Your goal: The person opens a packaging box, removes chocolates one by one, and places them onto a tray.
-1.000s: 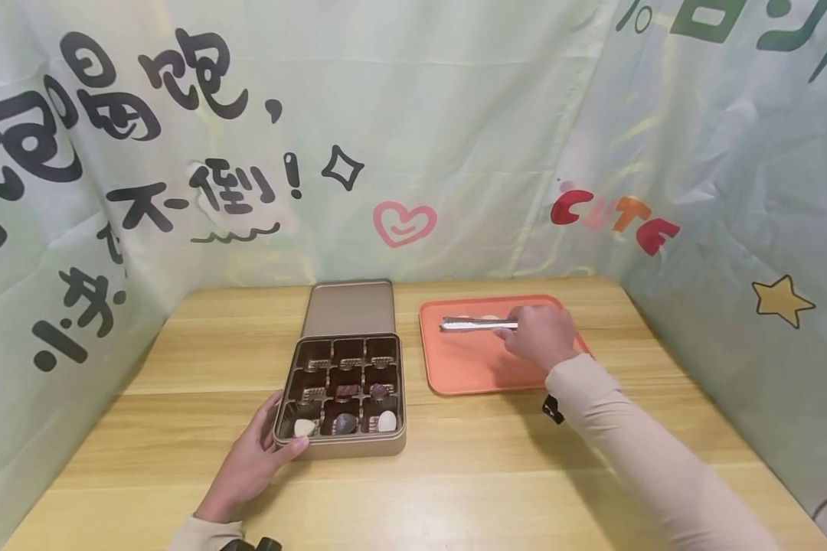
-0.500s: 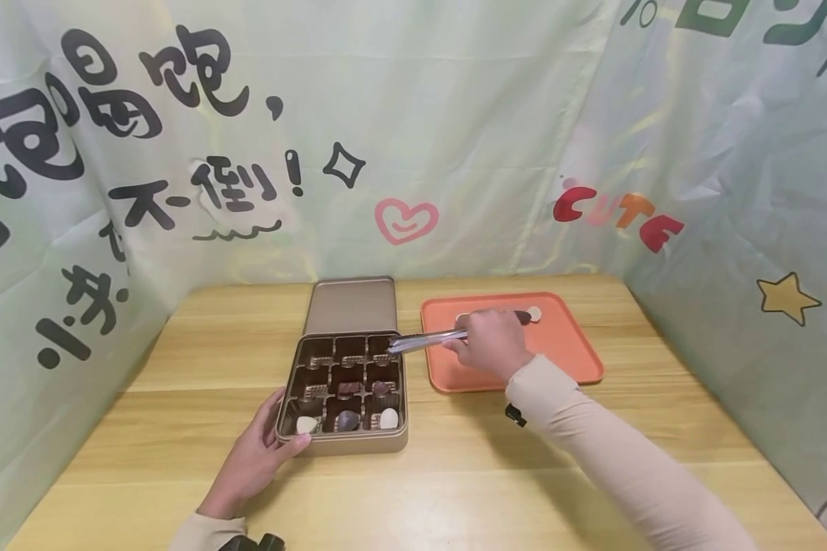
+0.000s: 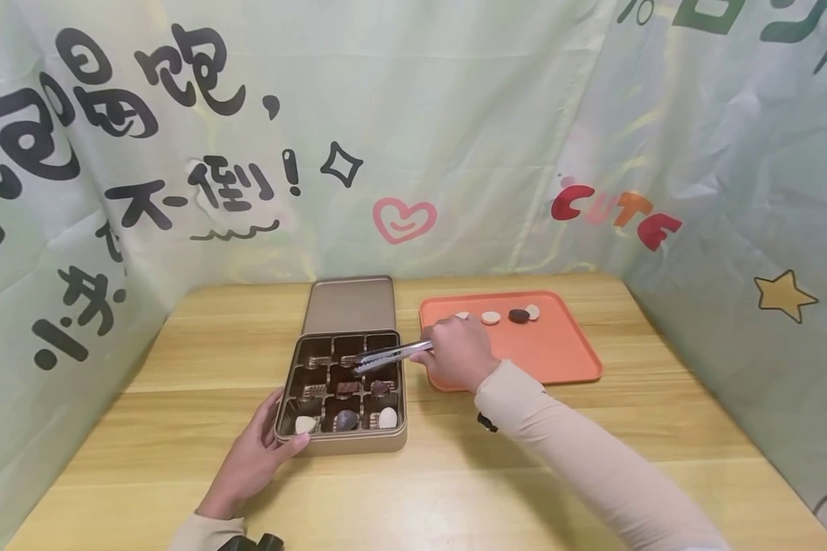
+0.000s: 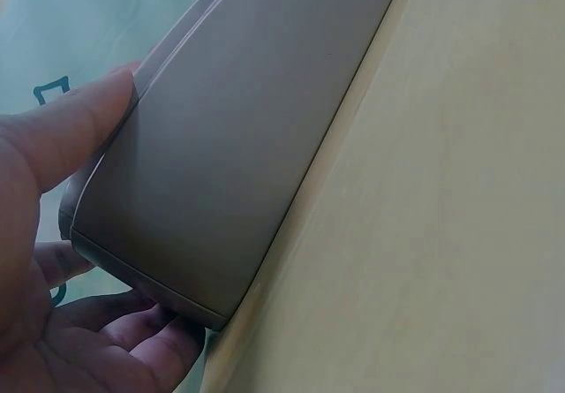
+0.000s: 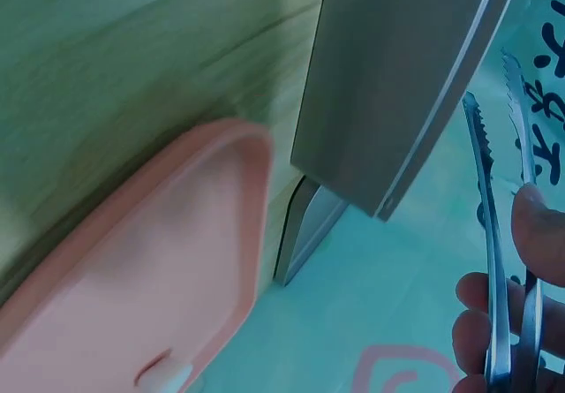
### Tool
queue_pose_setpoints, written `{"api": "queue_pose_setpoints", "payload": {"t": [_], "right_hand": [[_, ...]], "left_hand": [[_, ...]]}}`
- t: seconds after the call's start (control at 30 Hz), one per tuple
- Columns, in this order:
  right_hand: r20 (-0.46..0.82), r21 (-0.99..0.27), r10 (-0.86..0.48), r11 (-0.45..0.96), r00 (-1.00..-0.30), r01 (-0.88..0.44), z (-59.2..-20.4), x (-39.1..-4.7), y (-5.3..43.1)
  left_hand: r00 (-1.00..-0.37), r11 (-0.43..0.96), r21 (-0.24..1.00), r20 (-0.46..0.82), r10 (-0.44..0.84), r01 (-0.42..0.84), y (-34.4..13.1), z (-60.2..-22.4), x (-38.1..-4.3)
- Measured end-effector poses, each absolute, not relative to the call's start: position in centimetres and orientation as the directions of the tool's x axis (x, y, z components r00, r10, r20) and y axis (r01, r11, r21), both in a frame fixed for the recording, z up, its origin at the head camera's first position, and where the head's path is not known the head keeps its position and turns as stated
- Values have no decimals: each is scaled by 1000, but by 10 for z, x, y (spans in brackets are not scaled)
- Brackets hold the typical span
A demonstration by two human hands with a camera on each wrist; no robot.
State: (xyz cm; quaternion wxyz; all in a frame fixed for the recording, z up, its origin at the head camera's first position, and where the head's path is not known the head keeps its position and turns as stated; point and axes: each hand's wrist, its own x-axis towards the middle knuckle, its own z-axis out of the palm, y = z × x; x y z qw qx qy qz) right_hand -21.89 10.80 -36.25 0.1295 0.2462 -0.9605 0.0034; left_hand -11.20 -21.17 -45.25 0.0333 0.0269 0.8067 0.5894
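My right hand (image 3: 460, 352) holds metal tongs (image 3: 393, 356) over the sectioned brown tin box (image 3: 341, 444). In the right wrist view the tongs' serrated tips stand apart with nothing between them. My left hand (image 3: 255, 451) grips the box's near left corner, thumb on the front rim; in the left wrist view its fingers curl at the box's end. Chocolates lie in the near row: a white one (image 3: 305, 425), a dark bluish one (image 3: 347, 420) and another white one (image 3: 387, 418). The middle row holds a brown piece (image 3: 348, 389) and a dark piece (image 3: 380, 387).
An orange tray (image 3: 551, 356) lies right of the box. Near its far edge are white pieces (image 3: 491, 317) and a dark oval piece (image 3: 519, 315); my right hand partly covers one white piece. The box's lid (image 3: 350, 304) lies behind it. Printed cloth (image 3: 469, 153) surrounds the table.
My right hand has moved left from the tray with the tongs, bringing their tips over the box. Pieces on the tray have come into view. My left hand stays on the box.
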Motion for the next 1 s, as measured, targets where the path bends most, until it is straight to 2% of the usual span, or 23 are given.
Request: {"api": "queue_pose_setpoints", "payload": {"t": [0.4,0.57,1.0], "right_hand": [[268,64,-526,845,-807,-530,-374,-210,93],[294,91,-531,843,-795,-530,-368,-212,89],[139,233,-520,844,-843,-483,-336,-210,55]], "left_hand": [[-995,323,944,-79,55,-57,-213,-456,-105],[-996,320,947,-59,64,-36,-211,-455,-110],[-997,308,951,-29,67,-7,-210,-453,-112]]}}
